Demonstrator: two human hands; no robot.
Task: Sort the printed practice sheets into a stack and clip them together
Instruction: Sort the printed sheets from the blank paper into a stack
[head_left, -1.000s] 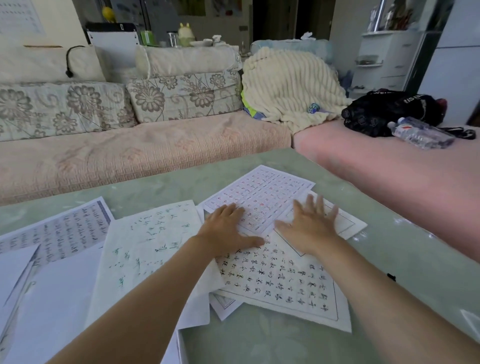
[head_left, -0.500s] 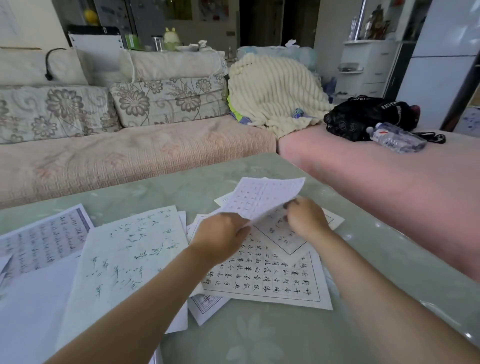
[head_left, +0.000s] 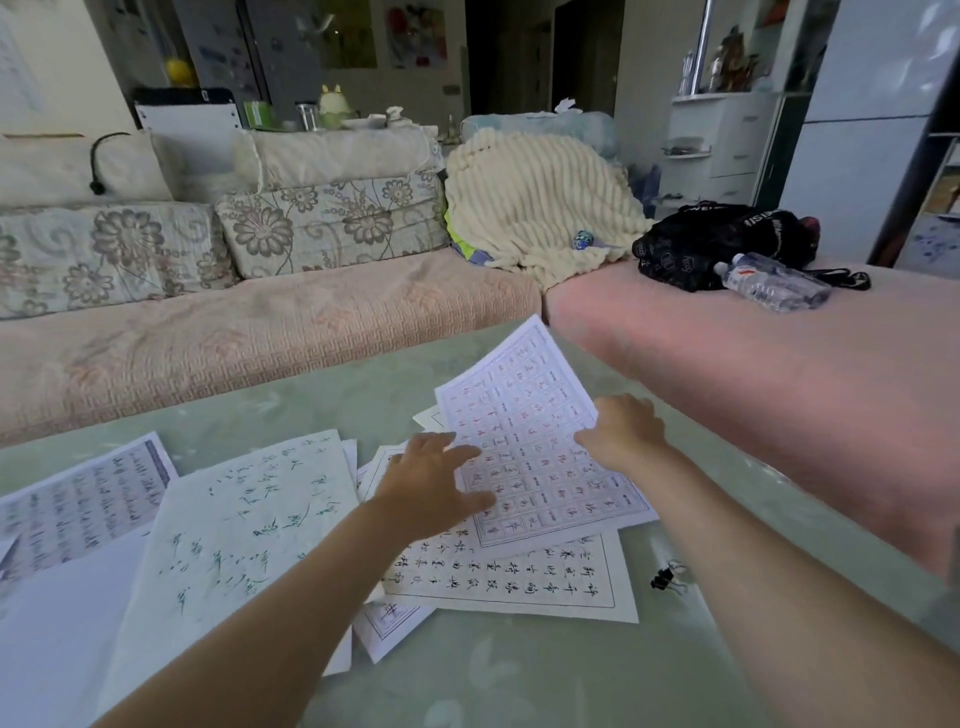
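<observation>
A red-character grid sheet (head_left: 535, 447) lies on top of a black-character sheet (head_left: 498, 577) in the middle of the pale green table (head_left: 519, 675). My right hand (head_left: 623, 431) pinches the grid sheet's right edge. Spread fingers of my left hand (head_left: 431, 483) press on its left edge. More sheets lie to the left: one with green handwriting (head_left: 234, 535) and a grey printed one (head_left: 78, 509). A black binder clip (head_left: 667, 578) sits on the table to the right of the pile.
Sofas run along the table's far and right sides. A cream blanket (head_left: 530, 208), a black bag (head_left: 722, 244) and a water bottle (head_left: 774, 283) lie on them. A blank white sheet (head_left: 52, 634) covers the table's near left corner.
The red grid sheet, lifted between both hands half a second ago, now lies flat on the black-character sheet. My left hand has opened onto it. The camera has tilted up.
</observation>
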